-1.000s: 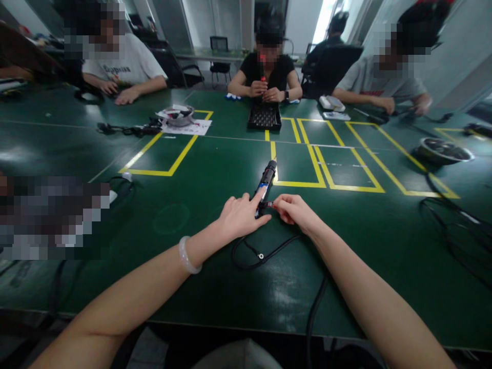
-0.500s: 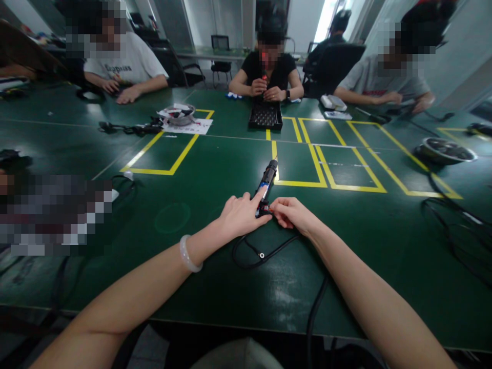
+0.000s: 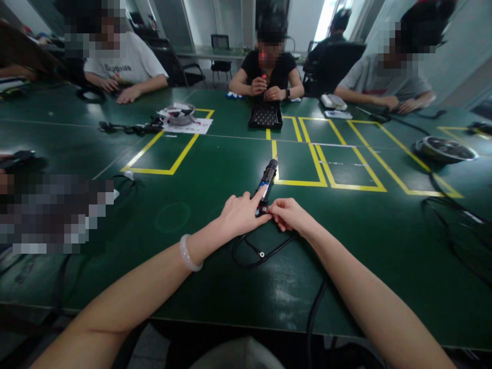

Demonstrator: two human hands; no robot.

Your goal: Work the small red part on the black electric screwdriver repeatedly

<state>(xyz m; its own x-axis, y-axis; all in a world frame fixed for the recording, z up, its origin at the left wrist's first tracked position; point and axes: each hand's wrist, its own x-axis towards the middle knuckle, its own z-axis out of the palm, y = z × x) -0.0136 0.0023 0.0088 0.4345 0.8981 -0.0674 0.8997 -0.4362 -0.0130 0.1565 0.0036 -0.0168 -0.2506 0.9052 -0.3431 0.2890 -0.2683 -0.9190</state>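
Black, with a blue and silver stretch: a slim tool lying aslant on the green counter, far tip beside the yellow tape, near end partly hidden under the left hand. Fingers of that hand spread over the tool from above, not closed round it as far as visible, with the index finger stretched along the body and the thumb apart by the near end. At the tool's right side, the right hand, with thumb and index finger drawn together in a tight pinch on a small red piece; exact shape too small to tell.

To do this well, press straight down with the left index finger, so as to stop the slim body from rolling or sliding. Pinch the piece near its firmest part and work with small, level movements, without jerking sideways. Leave the left thumb low, clear of the view onto the piece. Mind also the black cable, looped just below both hands, with a metal ring lying by it: probably best left slack, so as not to tug.
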